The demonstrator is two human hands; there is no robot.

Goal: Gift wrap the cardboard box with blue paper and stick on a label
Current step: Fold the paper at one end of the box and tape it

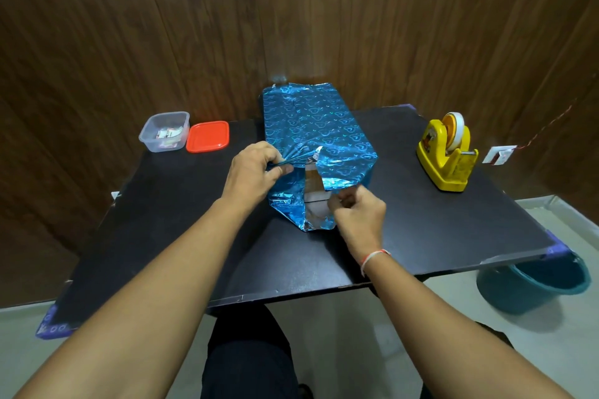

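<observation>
Dark wood panelling (162, 26) backs a black rectangular tabletop (162, 220), under which pale floor shows. On the tabletop's middle lies one cardboard box (312, 183), long side running away from the person, wrapped in shiny blue foil paper printed with hearts (311, 120). Its near end is unfinished: the paper gapes there and bare cardboard shows between the flaps.

The left hand (254, 173) pinches a gathered pleat of the blue paper at the near left corner, thumb and fingers curled round it. The right hand (358, 210), a thin red-and-white thread bracelet (372, 257) on its wrist, pinches the edge of the right flap just below the opening, fingers curled.

To the far left stand one clear square plastic tub (163, 131), with small printed slips inside, and one red square plastic lid (208, 137) lying flat just beside it. To the right, well apart from the box, sits one yellow plastic tape dispenser (445, 155) carrying a single roll of tape. One teal plastic bucket (534, 285) stands on the floor beyond the table's right corner. A white wall socket (499, 154) shows behind the dispenser. Nothing lies between the hands and the box.
</observation>
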